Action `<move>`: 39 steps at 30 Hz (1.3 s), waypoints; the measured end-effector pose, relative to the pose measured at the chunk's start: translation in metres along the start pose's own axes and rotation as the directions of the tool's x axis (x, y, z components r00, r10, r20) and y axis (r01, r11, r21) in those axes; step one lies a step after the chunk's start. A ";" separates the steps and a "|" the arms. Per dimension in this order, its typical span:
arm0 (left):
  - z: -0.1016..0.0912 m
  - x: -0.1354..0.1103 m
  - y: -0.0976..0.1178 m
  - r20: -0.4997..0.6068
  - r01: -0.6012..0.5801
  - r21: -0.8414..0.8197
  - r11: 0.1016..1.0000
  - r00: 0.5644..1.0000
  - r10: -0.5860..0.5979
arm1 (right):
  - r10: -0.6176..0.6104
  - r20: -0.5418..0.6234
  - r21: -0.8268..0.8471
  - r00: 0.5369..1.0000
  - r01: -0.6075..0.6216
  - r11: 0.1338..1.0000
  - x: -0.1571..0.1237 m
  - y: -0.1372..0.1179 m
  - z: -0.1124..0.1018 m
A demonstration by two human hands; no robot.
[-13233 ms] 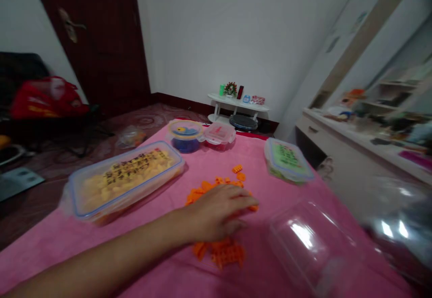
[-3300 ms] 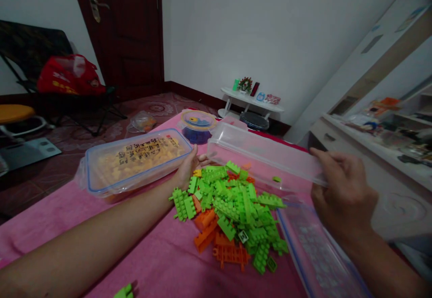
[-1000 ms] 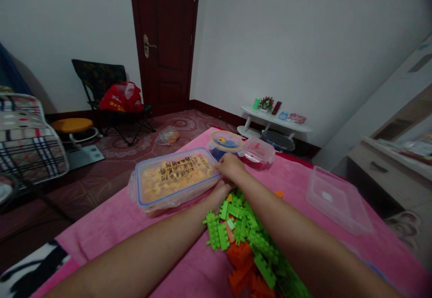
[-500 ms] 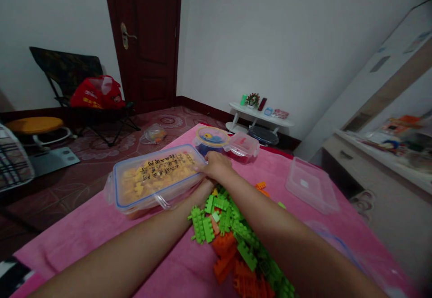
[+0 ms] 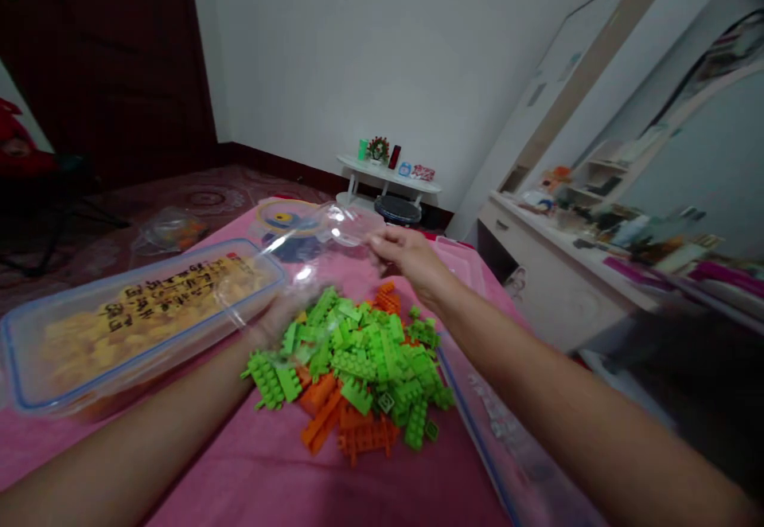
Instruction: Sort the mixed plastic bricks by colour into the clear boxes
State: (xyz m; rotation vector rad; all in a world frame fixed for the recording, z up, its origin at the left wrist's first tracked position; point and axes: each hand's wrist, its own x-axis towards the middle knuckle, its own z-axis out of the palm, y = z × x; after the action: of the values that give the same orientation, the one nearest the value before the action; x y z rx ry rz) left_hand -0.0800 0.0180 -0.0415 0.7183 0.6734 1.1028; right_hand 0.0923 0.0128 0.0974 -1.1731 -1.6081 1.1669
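My right hand (image 5: 407,259) pinches the far end of a clear plastic container (image 5: 298,260), which hangs tilted and blurred above the pink cloth (image 5: 251,479). Whether it is a box or a lid I cannot tell. My left hand (image 5: 275,322) is at its near end, seen through the plastic, fingers curled against it. Just below lies a pile of green bricks (image 5: 364,352) on top of orange bricks (image 5: 334,419). To the left lies a long closed box of yellow bricks (image 5: 119,328) with black writing on its lid.
A blue-rimmed lid (image 5: 498,439) lies under my right forearm. A round blue tub (image 5: 285,220) stands behind the held container. Beyond are a low white table (image 5: 387,181) with small items, a dresser (image 5: 555,272) on the right, and a dark door (image 5: 107,57).
Both hands left the corner of the yellow-brick box and now hold a clear container lifted over the brick pile. The view has swung to the right.
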 end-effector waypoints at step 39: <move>-0.013 0.006 -0.006 0.089 -0.095 -0.061 0.994 0.991 0.100 | -0.138 0.446 -0.722 0.884 0.446 0.529 -0.015 -0.002 0.022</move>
State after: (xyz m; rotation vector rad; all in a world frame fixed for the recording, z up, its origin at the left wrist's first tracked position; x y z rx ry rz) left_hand -0.0853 0.0248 -0.0551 0.7553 0.5309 1.1665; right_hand 0.0750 -0.0062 0.0927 -1.1656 -2.6634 0.3438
